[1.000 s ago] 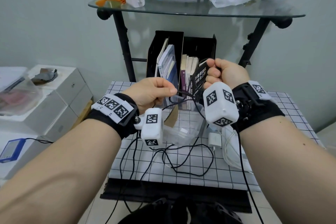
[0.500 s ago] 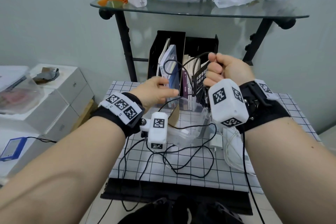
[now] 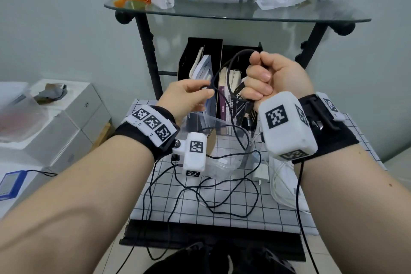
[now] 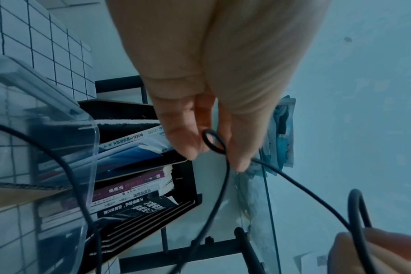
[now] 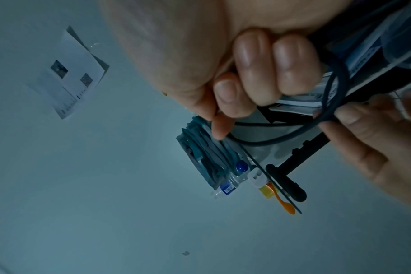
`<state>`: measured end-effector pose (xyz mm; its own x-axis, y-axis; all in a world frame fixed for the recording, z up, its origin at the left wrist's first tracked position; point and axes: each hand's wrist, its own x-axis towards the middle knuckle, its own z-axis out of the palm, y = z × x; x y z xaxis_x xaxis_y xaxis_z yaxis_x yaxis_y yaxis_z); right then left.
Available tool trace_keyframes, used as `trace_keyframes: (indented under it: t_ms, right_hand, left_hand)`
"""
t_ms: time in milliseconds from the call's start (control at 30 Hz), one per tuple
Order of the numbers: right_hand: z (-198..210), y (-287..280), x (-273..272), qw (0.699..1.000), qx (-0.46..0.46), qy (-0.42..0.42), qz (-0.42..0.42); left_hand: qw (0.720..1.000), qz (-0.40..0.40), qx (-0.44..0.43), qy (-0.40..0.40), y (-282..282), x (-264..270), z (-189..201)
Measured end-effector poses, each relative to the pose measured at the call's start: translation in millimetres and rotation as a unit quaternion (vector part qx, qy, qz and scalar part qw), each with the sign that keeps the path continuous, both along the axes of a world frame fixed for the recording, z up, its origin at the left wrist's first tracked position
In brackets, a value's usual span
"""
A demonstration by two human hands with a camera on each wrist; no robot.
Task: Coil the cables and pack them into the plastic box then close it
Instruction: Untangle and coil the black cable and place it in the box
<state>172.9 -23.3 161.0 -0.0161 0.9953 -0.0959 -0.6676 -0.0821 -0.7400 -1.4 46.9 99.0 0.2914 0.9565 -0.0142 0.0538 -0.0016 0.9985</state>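
My right hand [image 3: 264,78] is a raised fist that grips coiled loops of the black cable [image 3: 224,69]; the right wrist view shows its curled fingers [image 5: 258,74] round the loops. My left hand [image 3: 195,93] pinches the same black cable [image 4: 214,142] between thumb and fingertips, just left of the fist. The rest of the cable [image 3: 222,193] trails down in loose loops over the gridded table. Below both hands stands the clear plastic box [image 3: 224,162], open. A white cable [image 3: 282,187] with a white charger [image 3: 262,171] lies right of the box.
A black file rack with books [image 3: 224,87] stands behind the box under a glass shelf [image 3: 235,11] loaded with clutter. White boxes [image 3: 55,122] sit to the left. The gridded table [image 3: 222,213] ends at a dark front edge near my body.
Both hands have risen above the box. The right fist lifted with its coil and a new loop of black cable now arcs from it to the left hand's pinch.
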Motion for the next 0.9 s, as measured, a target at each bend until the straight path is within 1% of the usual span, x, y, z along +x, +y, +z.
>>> trace_keyframes:
  t_ms: [100, 133, 267, 400, 533, 633, 700, 800, 900]
  right_hand:
    - [-0.5, 1.7, 2.1, 1.0, 0.001, 0.013, -0.016]
    - [-1.3, 2.7, 3.1, 1.0, -0.002, 0.019, -0.023]
    - [-7.6, 5.5, 7.6, 0.997, -0.018, 0.058, -0.053]
    - [-11.3, 5.7, 11.5, 0.992, -0.033, 0.089, -0.084]
    - [-13.7, 6.4, 14.4, 0.982, -0.042, 0.123, -0.136]
    - [-12.1, 8.5, 24.5, 0.971, -0.06, 0.148, -0.18]
    - [-10.9, 9.4, 29.5, 0.966, -0.065, 0.153, -0.199]
    - [-13.3, 10.1, 33.2, 0.96, -0.059, 0.15, -0.23]
    - [-17.6, 13.4, 36.0, 0.96, -0.05, 0.142, -0.238]
  left_hand:
    - [0.998, -0.034, -0.026, 0.04, -3.3, 0.9, 1.2]
    - [0.998, -0.043, -0.037, 0.041, -4.0, 1.3, 1.5]
    - [0.996, -0.055, -0.071, -0.014, -7.9, 2.5, 2.7]
    - [0.988, -0.092, -0.104, -0.073, -12.7, 4.3, 1.5]
    - [0.981, -0.124, -0.114, -0.092, -16.6, 6.2, -5.0]
    - [0.981, -0.117, -0.124, -0.098, -20.8, 6.5, -12.7]
    - [0.979, -0.12, -0.136, -0.097, -24.5, 6.8, -16.5]
    - [0.969, -0.154, -0.173, -0.088, -29.5, 10.5, -21.5]
    - [0.965, -0.188, -0.178, -0.03, -32.9, 14.1, -25.4]
